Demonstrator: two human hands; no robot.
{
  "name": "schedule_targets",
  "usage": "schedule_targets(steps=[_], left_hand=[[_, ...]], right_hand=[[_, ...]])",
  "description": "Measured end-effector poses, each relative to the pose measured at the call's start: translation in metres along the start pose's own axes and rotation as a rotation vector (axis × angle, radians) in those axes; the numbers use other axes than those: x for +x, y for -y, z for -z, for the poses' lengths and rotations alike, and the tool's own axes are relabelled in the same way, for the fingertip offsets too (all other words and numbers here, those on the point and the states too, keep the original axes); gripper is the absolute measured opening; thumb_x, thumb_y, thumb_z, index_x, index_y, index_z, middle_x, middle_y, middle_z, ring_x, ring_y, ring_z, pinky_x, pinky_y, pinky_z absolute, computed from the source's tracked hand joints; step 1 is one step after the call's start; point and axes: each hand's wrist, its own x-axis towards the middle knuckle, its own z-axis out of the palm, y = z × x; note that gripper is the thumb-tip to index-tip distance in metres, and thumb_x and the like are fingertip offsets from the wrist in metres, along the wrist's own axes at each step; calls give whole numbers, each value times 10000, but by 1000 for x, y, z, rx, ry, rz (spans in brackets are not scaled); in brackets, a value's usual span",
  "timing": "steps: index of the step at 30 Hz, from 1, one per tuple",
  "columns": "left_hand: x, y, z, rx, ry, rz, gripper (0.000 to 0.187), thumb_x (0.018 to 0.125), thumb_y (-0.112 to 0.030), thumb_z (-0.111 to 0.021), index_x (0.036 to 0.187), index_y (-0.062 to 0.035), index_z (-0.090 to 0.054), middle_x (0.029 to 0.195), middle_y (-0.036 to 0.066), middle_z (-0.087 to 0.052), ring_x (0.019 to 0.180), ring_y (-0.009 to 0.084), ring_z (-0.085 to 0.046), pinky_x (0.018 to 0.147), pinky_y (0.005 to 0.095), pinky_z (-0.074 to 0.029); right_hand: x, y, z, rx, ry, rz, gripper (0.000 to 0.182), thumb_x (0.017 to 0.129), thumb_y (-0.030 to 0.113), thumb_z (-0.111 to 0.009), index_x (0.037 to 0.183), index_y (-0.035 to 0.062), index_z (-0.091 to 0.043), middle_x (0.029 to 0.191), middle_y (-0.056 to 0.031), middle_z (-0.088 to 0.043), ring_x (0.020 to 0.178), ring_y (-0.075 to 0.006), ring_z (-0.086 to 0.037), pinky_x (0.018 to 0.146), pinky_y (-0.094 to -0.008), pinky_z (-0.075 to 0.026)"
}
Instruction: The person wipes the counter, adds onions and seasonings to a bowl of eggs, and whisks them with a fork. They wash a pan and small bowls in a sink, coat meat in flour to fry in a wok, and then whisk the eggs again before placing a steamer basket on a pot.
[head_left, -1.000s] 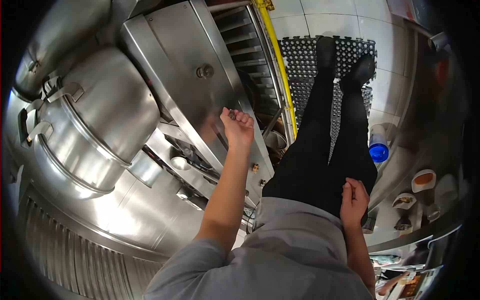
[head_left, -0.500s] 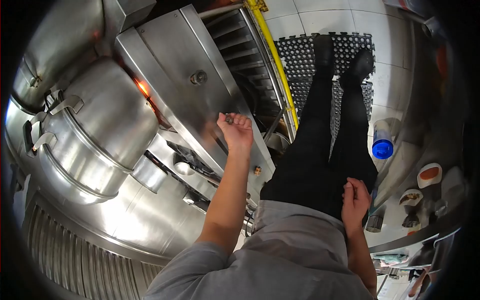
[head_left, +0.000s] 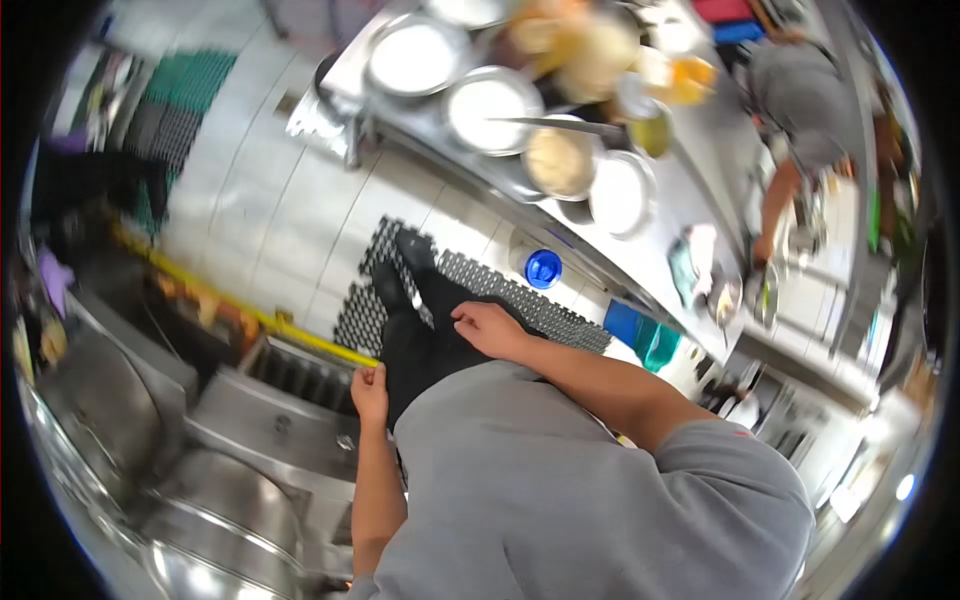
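Observation:
My left hand (head_left: pixel 370 396) is beside my left hip, close to the near end of the yellow rail (head_left: pixel 300 337); its fingers are curled in and nothing shows in them. Over the front of my black trousers (head_left: pixel 425 355) hangs my right hand (head_left: pixel 492 330), empty, its fingers loosely bent and slightly apart. The steel stove front (head_left: pixel 270 425) with its knobs is to the left of my left hand. Large steel pots (head_left: pixel 230 500) stand at the lower left.
A steel table (head_left: pixel 455 165) holds bowls (head_left: pixel 490 108) and a tray-like container of food (head_left: pixel 560 160). Beneath its edge is a blue-topped container (head_left: pixel 543 269). Black perforated mats (head_left: pixel 480 275) lie on white tiles. Another person (head_left: pixel 805 95) is beyond the table.
The view has swung from the stove toward the table. My left hand has come off the stove knob and is down by my side. My right hand is in front of my thighs.

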Motion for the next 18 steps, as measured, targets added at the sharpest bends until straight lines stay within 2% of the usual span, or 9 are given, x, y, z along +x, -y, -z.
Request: schedule_targets(steps=[1, 3, 6, 10, 13, 14, 15, 16, 18], left_hand=[[-1, -32, 15, -41, 83, 153, 273, 1022, -277, -769, 1048, -32, -652, 795, 11, -643, 637, 86, -593, 561, 262, -488], [23, -49, 45, -130, 203, 220, 272, 1071, -298, -691, 1074, -30, -642, 788, 29, -634, 620, 129, -630, 539, 291, -524], [45, -77, 70, -102, 137, 177, 249, 1070, -301, -688, 1034, -72, -599, 767, 29, -610, 607, 146, -629, 527, 296, -521], [62, -67, 95, -71, 104, 202, 265, 1065, -298, -682, 951, -109, -536, 749, 32, -584, 607, 154, -612, 519, 303, -511], [73, -36, 93, -74, 86, 282, 246, 1052, -291, -689, 1006, -94, -550, 737, 40, -573, 550, 160, -566, 486, 306, -491], [74, -19, 88, -80, 96, 290, 261, 1042, -305, -707, 1008, -85, -570, 721, 34, -575, 548, 153, -578, 462, 306, -477], [52, -31, 73, -78, 90, 299, 264, 1051, -318, -695, 998, -88, -577, 695, 31, -551, 539, 153, -566, 431, 311, -450], [57, -11, 64, -120, 175, 285, 226, 1053, -290, -674, 996, -88, -589, 685, 26, -522, 531, 163, -554, 419, 311, -411], [39, -2, 27, -148, 233, 307, 216, 1016, -290, -641, 978, -78, -625, 635, 25, -463, 501, 171, -527, 459, 358, -402]], right_hand=[[-8, 7, 4, 24, -47, -6, 278, 983, 205, -691, 1191, 27, -735, 1008, -175, -777, 904, -372, -751, 837, -448, -596], [-26, 16, 5, 62, -127, -14, 295, 978, 197, -690, 1210, 19, -727, 996, -176, -778, 901, -362, -754, 833, -444, -597], [-61, 3, 29, 115, -183, -96, 322, 966, 184, -687, 1239, 17, -726, 965, -171, -779, 887, -340, -764, 823, -437, -602], [-108, -48, 42, 12, -258, -117, 331, 970, 202, -690, 1249, 27, -722, 1095, -210, -763, 997, -356, -755, 884, -446, -593], [-136, -62, 94, -180, -359, -255, 376, 956, 193, -713, 1297, 37, -681, 1249, -224, -723, 1154, -388, -711, 988, -469, -559], [-145, -83, 115, -113, -524, -249, 393, 961, 197, -719, 1327, 67, -658, 1269, -203, -716, 1191, -406, -689, 1018, -482, -539], [-151, -128, 147, -415, -693, 24, 352, 980, 132, -687, 1325, 69, -666, 1190, -196, -711, 1048, -367, -712, 910, -480, -578], [-163, -114, 188, -433, -617, -232, 349, 974, 107, -666, 1321, 64, -667, 1191, -192, -712, 1084, -368, -693, 932, -484, -561], [-180, -183, 256, -719, -925, 19, 367, 957, 127, -682, 1318, 59, -688, 1207, -153, -755, 1111, -386, -707, 999, -495, -546]])
